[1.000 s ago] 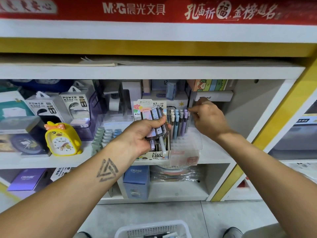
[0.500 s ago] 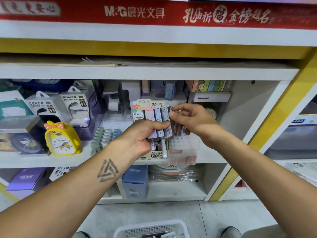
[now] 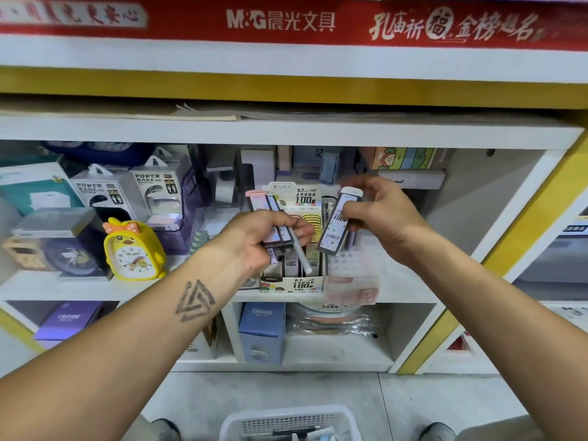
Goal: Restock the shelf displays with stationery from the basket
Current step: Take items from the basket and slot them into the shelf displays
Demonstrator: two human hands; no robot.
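My left hand (image 3: pixel 254 240) grips a bunch of flat pencil-lead cases (image 3: pixel 270 214) and a white pen (image 3: pixel 300 254), held in front of the shelf. My right hand (image 3: pixel 378 214) pinches a single lead case (image 3: pixel 337 224) with a white cap, tilted, just right of the bunch. Behind both hands stands the cardboard lead display box (image 3: pixel 291 283) printed "0.7 HB 100", with several cases in it. A clear pen holder (image 3: pixel 353 281) stands to its right, mostly hidden by my right hand. The white basket (image 3: pixel 288 421) sits on the floor below, with stationery inside.
A yellow duck alarm clock (image 3: pixel 133 249) and power bank boxes (image 3: pixel 156 192) fill the shelf to the left. Blue and purple boxes (image 3: pixel 262 329) sit on the lower shelf. A white upright panel (image 3: pixel 496 243) closes the compartment on the right. My shoes show beside the basket.
My right hand came back from the pen holder to the bunch in my left hand, took one lead case from it and drew it away to the right.
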